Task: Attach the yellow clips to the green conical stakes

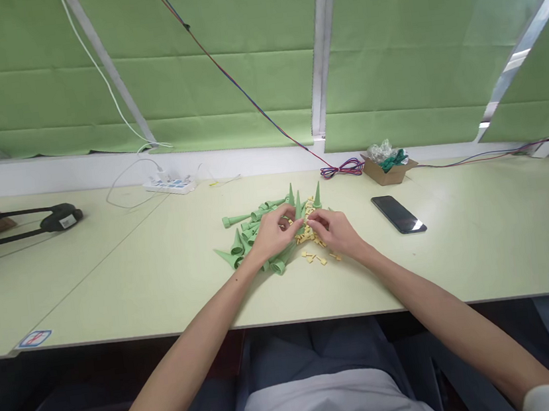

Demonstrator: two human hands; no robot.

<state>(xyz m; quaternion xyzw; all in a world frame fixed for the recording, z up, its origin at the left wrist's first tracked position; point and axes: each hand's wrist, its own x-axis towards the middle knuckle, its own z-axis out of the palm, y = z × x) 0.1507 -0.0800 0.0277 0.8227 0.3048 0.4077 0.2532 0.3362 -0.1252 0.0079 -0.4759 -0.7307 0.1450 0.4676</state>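
Observation:
My left hand (pixel 276 232) is closed around the lower part of a pointed green plastic cone (pixel 297 204), whose tip points up. Close beside it, my right hand (pixel 336 230) is pinched at the cone's base, on what looks like a small yellow piece; the fingers mostly hide it. Under and around both hands lie many small yellow plastic pieces (pixel 322 261). A heap of green cones (pixel 237 243) spreads to the left, most on their sides with some hollow ends showing. Another green cone (pixel 316 195) stands upright just behind my right hand.
A black phone (pixel 398 214) lies to the right. Behind it stands a small cardboard box (pixel 385 174) with clear plastic and green material, beside a coiled red-blue cable (pixel 343 169). A white power strip (pixel 171 185) is at the back left; a black strapped object (pixel 60 218) lies far left.

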